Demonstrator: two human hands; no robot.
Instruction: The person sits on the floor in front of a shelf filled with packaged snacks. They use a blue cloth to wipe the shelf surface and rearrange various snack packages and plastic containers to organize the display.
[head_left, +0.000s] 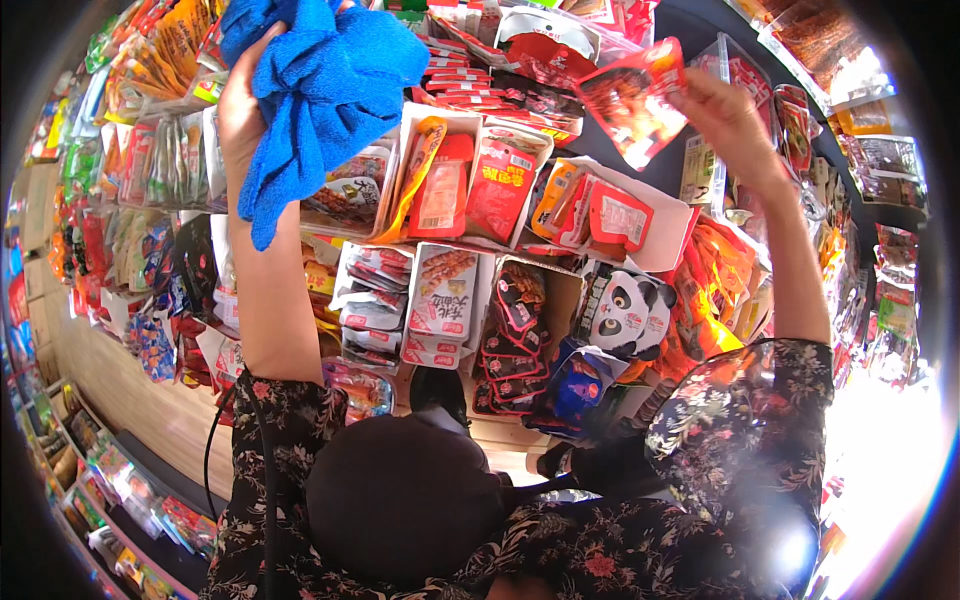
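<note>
A bunched blue cloth (330, 97) hangs from my left hand (244, 90), which grips it at the upper left and is partly covered by it. At the upper right my right hand (720, 112) pinches the corner of a red snack packet (634, 101), held tilted over a dark shelf surface (600, 154). Below the packet stands an open white box (660, 225) with red and orange packets. Stacks of red packets (469, 82) lie between my two hands.
Open boxes of snack packets fill the tiers before me, among them black packets (517, 352) and a panda-shaped packet (626, 311). A clear plastic bin (721, 60) stands beside my right hand. More shelves (112, 510) line the lower left, across a wooden floor (142, 375).
</note>
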